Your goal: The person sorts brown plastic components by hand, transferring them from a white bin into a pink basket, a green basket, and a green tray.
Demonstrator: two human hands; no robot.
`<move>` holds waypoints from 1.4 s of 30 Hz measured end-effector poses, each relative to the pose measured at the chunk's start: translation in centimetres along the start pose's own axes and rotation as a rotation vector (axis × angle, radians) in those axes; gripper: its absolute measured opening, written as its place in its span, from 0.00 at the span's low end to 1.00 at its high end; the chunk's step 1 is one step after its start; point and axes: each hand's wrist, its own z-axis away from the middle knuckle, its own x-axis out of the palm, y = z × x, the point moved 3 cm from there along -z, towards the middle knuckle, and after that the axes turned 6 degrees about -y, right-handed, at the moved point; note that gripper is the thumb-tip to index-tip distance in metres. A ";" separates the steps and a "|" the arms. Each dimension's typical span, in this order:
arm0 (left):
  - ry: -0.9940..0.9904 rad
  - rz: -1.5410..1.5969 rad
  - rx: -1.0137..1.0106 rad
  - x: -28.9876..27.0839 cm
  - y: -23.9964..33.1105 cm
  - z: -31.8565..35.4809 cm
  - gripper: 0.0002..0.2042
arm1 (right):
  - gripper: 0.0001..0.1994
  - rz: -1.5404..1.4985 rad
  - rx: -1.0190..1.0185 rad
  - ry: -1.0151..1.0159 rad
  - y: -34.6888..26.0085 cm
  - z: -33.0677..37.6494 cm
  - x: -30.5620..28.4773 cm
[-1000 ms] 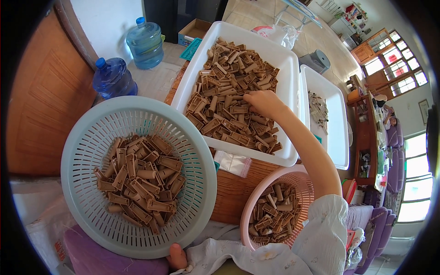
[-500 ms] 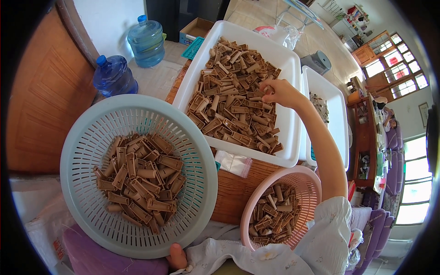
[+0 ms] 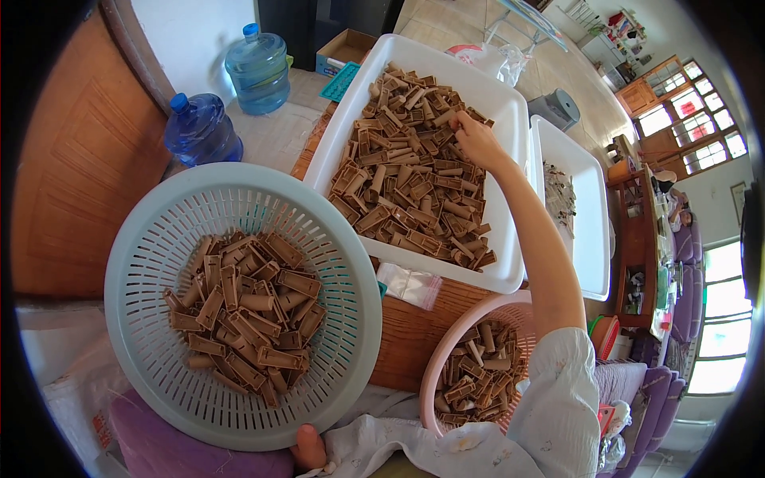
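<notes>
My right hand [image 3: 473, 139] reaches into a large white tray [image 3: 319, 163] heaped with small brown plastic pieces [image 3: 398, 179], each a half-round trough or tube shape. Its fingers are bent and pinched at a brown piece [image 3: 445, 119] near the tray's far right side; the fingertips are partly hidden. At the lower edge, the thumb of my left hand [image 3: 309, 448] lies over the rim of a round grey-blue plastic basket [image 3: 131, 239]; the other fingers are out of sight. More of the same pieces lie in the basket's middle.
A pink basket [image 3: 430, 390] with brown pieces stands below my right forearm. Right of the big tray is a second white tray [image 3: 594, 199] with thin greyish pieces. A clear plastic bag [image 3: 409, 285] lies on the wooden table [image 3: 398, 342]. Two blue water jugs [image 3: 256, 72] stand at the left.
My right hand has moved a little up and away over the heap, from an open pinch down to the pieces. The left hand and grey-blue basket stay put.
</notes>
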 end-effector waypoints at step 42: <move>0.011 0.020 -0.093 -1.7 -2.2 1.0 0.36 | 0.15 0.338 -0.007 -0.100 0.5 4.4 0.2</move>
